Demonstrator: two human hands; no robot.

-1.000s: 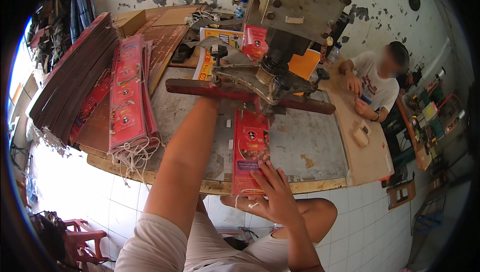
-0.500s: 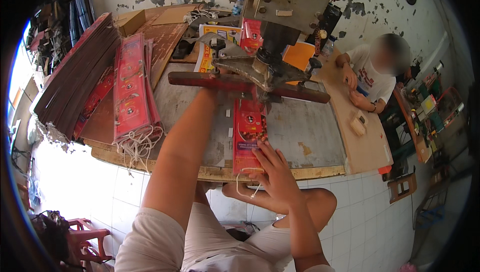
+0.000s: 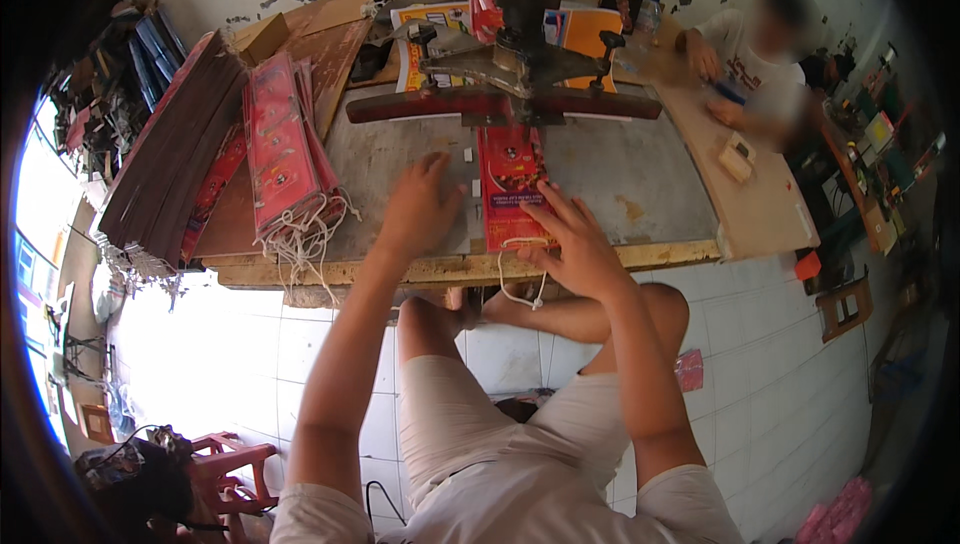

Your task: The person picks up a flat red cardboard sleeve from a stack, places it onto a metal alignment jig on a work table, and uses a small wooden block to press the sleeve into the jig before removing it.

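Observation:
A long red printed strip point(image 3: 505, 206) lies on the grey work surface point(image 3: 380, 149), its far part running under the dark metal crossbar point(image 3: 590, 102) of a press. A white cord point(image 3: 512, 289) loops off the strip's near end and hangs over the table edge. My right hand point(image 3: 572, 244) rests on the strip's near right side, fingers stretched out. Left of the strip, my left hand point(image 3: 422, 206) is slightly blurred above the surface, with its fingers apart and nothing in it.
Corded red strips point(image 3: 285, 159) lie piled at the left, beside a tall stack of dark-edged strips point(image 3: 165, 164). Colourful printed sheets point(image 3: 580, 39) lie behind the crossbar. A person point(image 3: 745, 64) sits at the far right near a small wooden block point(image 3: 737, 157). A red stool point(image 3: 230, 469) stands lower left.
My left hand has drawn back from under the crossbar to the left of the strip. My right hand stays on the strip's near end. The whole view has shifted.

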